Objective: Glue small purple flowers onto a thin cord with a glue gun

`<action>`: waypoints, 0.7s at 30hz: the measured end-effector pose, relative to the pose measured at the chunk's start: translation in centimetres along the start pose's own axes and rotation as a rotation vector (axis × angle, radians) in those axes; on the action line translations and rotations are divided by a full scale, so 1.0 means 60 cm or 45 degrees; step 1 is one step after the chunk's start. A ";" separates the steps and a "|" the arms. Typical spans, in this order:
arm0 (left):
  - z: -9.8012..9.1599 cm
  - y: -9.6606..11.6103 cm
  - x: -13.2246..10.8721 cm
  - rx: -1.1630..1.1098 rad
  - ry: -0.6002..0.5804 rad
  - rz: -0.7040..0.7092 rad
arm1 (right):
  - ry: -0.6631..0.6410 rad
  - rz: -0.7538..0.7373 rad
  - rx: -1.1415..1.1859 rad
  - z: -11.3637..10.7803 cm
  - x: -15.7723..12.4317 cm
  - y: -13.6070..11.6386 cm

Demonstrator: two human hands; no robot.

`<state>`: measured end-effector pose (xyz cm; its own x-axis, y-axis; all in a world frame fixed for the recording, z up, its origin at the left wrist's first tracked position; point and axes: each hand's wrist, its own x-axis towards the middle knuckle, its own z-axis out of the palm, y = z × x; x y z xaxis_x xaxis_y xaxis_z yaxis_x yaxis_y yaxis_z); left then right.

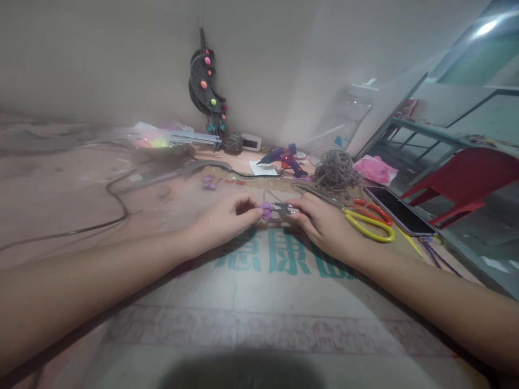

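Note:
Both hands meet over the middle of the printed sheet. My left hand pinches a small purple piece between thumb and fingertips; its exact kind is blurred. My right hand is closed, thumb against fingers, on a small dark piece with a shiny spot. The dark piece points toward the purple one, and they seem to touch. A thin grey strand runs close by. Beyond my left hand lie more small purple pieces. Scissors with yellow and orange handles rest beside my right wrist.
A purple glue gun and a grey yarn tangle lie ahead. At right are a phone, a pink bag and a red chair. A dark cable crosses the left side. A decorated crescent hangs on the wall.

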<state>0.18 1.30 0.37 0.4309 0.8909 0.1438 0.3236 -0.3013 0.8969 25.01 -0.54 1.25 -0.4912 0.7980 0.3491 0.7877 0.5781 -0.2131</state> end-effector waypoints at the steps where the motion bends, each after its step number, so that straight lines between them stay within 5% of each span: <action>1: 0.000 0.000 0.000 0.011 -0.005 0.004 | 0.000 -0.010 0.019 0.000 0.001 0.000; 21: -0.002 0.004 0.001 0.034 -0.113 -0.072 | 0.169 -0.268 -0.230 0.009 -0.004 0.013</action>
<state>0.17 1.29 0.68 0.4837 0.8735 0.0543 0.3715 -0.2611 0.8910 25.53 -0.17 0.53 -0.6072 0.6276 0.4873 0.7327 0.6795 0.0380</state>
